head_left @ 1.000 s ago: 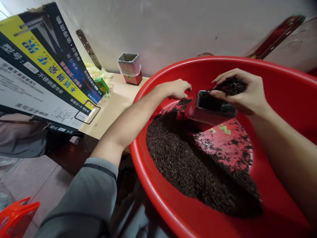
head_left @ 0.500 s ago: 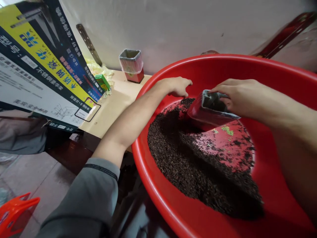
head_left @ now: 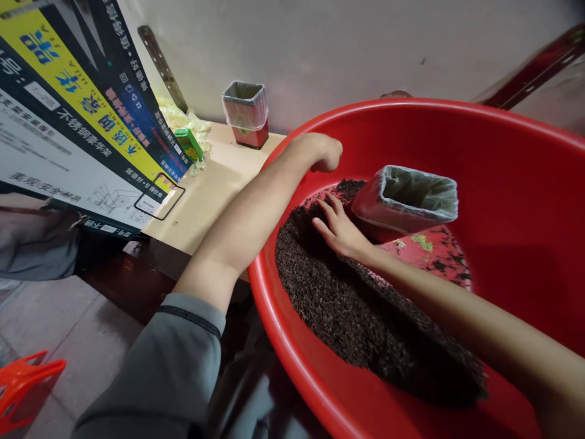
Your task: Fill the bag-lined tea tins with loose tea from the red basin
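Observation:
My left hand (head_left: pixel 322 151) hovers inside the near-left rim of the big red basin (head_left: pixel 512 140). Its fingers are curled closed, and whatever they may hold is hidden. Lower down, my right hand (head_left: pixel 340 228) rests at the heap of dark loose tea leaves (head_left: pixel 338 311), its fingers spread open against them. Just right of that hand stands a red box (head_left: pixel 377 204), tilted, with a clear plastic bag (head_left: pixel 425 210) folded over its mouth. Neither hand appears to touch the box. Some leaves lie scattered on the basin's printed floor.
Another red box (head_left: pixel 249 131) with a plastic liner stands on the wooden bench (head_left: pixel 214 183) by the wall. A large printed carton (head_left: pixel 86 116) leans at left, near a small green packet (head_left: pixel 188 144). An orange plastic item (head_left: pixel 27 387) is at lower left.
My right hand has let go of the lined red box and moved left and down to the tea leaves. My left hand has risen slightly and its fingers have curled in.

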`<state>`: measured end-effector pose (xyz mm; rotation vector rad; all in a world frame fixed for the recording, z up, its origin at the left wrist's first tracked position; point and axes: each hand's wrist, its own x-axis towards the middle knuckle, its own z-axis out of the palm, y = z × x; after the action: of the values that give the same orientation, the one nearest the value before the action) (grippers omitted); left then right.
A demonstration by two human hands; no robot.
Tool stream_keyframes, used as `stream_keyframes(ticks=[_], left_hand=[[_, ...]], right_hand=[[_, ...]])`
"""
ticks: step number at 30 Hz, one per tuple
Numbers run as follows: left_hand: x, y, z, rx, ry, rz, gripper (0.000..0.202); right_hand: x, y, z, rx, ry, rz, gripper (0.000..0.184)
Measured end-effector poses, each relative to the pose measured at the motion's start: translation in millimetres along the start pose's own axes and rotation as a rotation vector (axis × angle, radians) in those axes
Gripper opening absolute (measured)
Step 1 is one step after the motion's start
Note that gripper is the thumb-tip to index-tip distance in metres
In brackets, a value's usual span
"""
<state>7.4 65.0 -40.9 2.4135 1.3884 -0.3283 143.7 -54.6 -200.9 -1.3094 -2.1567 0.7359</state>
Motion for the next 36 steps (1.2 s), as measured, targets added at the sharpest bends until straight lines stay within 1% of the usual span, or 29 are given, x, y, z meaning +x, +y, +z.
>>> stream_keyframes(ticks=[1, 3, 4, 6, 7, 9, 11, 13, 15, 19, 21, 23, 25, 26, 29, 31, 33, 36], left_hand=[[0.1, -1.6, -0.8, 0.011, -0.028, -0.037, 0.069], [-2.4, -2.2, -3.0, 0.063, -0.083, -0.094, 0.071], [-4.5, -1.5, -4.1, 0.066, -0.088, -0.095, 0.071], [-9.0, 0.8, -6.2, 0.05, -0.085, -0.081, 0.072], [-10.8, 2.1, -6.9, 0.043, -0.087, -0.076, 0.071], [-12.8, 4.0, -7.8, 0.042, -0.097, -0.072, 0.07], [-13.0, 4.9, -8.1, 0.057, -0.103, -0.065, 0.07], [-12.3, 4.9, -8.2, 0.071, -0.103, -0.055, 0.07], [-11.5, 4.1, -7.9, 0.063, -0.111, -0.055, 0.071], [-10.6, 2.0, -7.0, -0.006, -0.131, -0.081, 0.075], [-10.3, 1.5, -6.9, -0.024, -0.134, -0.085, 0.076], [-10.0, 1.8, -7.0, -0.028, -0.135, -0.081, 0.076], [-9.8, 2.6, -7.1, -0.025, -0.135, -0.075, 0.074], [-9.6, 3.1, -7.1, -0.023, -0.134, -0.072, 0.073], [-9.2, 4.3, -7.1, -0.019, -0.131, -0.072, 0.071], [-8.7, 4.5, -7.1, -0.008, -0.131, -0.068, 0.07], [-8.3, 4.5, -7.2, 0.024, -0.135, -0.055, 0.071], [-8.4, 4.8, -7.8, 0.059, -0.146, -0.041, 0.07]], right_hand=[[3.8, 14.7, 15.5, 0.011, 0.01, 0.122, 0.078], [14.3, 39.4, 37.3, 0.019, 0.02, 0.248, 0.088], [19.8, 47.5, 44.2, 0.026, 0.038, 0.292, 0.092], [28.6, 53.9, 51.7, 0.055, 0.085, 0.325, 0.096], [31.0, 53.0, 53.4, 0.081, 0.108, 0.317, 0.095], [31.0, 45.8, 54.6, 0.146, 0.124, 0.251, 0.088], [26.8, 35.5, 55.3, 0.221, 0.106, 0.189, 0.076], [22.4, 25.5, 56.9, 0.309, 0.085, 0.19, 0.067], [20.9, 17.0, 60.2, 0.443, 0.081, 0.243, 0.063], [24.5, 4.0, 69.4, 0.774, 0.092, 0.41, 0.062], [25.6, -2.6, 72.7, 0.875, 0.087, 0.5, 0.064], [24.4, -10.7, 73.6, 0.918, 0.077, 0.55, 0.065], [21.1, -20.1, 72.4, 0.894, 0.075, 0.534, 0.065], [18.9, -25.0, 71.3, 0.846, 0.08, 0.5, 0.064], [12.4, -36.9, 67.7, 0.604, 0.079, 0.321, 0.064], [9.7, -40.5, 65.9, 0.446, 0.065, 0.206, 0.062], [8.8, -40.6, 64.6, 0.364, 0.043, 0.138, 0.055], [10.0, -37.9, 63.4, 0.341, 0.039, 0.07, 0.036]])
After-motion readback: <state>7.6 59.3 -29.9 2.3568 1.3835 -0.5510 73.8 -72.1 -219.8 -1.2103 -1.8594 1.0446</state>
